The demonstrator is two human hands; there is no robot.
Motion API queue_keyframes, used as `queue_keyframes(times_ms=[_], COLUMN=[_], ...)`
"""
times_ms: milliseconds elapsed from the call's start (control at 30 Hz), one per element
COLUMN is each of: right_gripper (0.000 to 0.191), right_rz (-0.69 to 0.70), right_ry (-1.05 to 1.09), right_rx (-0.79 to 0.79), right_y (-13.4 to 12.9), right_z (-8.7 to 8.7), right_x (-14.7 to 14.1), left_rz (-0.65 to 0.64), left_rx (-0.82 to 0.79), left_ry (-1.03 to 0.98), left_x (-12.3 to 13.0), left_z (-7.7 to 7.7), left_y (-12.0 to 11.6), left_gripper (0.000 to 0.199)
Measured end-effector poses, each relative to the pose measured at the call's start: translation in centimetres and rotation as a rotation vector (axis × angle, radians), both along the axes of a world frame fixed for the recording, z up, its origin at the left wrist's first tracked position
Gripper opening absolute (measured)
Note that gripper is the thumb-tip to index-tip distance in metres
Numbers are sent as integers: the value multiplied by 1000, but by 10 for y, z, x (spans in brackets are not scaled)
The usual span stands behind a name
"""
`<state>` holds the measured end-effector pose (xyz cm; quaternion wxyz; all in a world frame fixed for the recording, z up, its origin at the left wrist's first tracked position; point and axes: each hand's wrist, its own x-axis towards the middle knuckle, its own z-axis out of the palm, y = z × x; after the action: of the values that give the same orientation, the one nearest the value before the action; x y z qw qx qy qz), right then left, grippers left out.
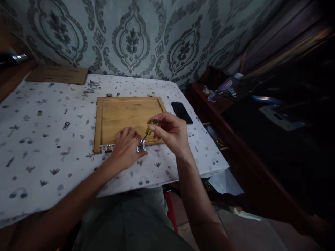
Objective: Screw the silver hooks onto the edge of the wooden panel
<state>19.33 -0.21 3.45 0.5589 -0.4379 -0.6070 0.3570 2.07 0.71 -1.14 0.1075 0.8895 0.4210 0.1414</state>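
Note:
A wooden cabinet door (125, 113) with a raised frame lies flat on the cloth-covered table. My right hand (174, 134) pinches the yellow and black handle of a small screwdriver (148, 132), tilted with its tip down at a shiny metal hinge (142, 147) on the door's near edge. My left hand (127, 145) rests over that edge, thumb and fingers closed about the same hinge and steadying it. To its left, more metal hinge pieces (104, 150) sit along the edge, partly hidden by the hand. Whether a screw is under the tip is too small to tell.
A black phone (182, 113) lies right of the door. Several loose metal hinges (92, 85) are near the back, beside a flat piece of cardboard (58, 75). A patterned curtain (132, 38) hangs behind the table. Dark furniture (251, 157) holding assorted items stands at right.

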Motion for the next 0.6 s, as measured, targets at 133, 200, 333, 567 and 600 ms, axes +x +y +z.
queue_keyframes(times_ms=[133,200,333,567,600], right_gripper=[39,39,36,35,33], right_rz=[11,35,74,125,126], right_ry=[38,45,41,-75,-73], right_rx=[-49,-53,-29,-6,-8], right_y=[3,3,4,2,2], right_z=[0,1,3,6,6], right_x=[-6,-7,-6,0,0], left_rz=[5,9,10,11,10], left_rx=[-17,-15,-5,-6,-14], left_ry=[5,0,9,20,22], left_x=[1,1,1,0,1], left_z=[2,2,1,1,1], left_y=[0,-1,-1,0,0], left_gripper=[41,40,41,44,45])
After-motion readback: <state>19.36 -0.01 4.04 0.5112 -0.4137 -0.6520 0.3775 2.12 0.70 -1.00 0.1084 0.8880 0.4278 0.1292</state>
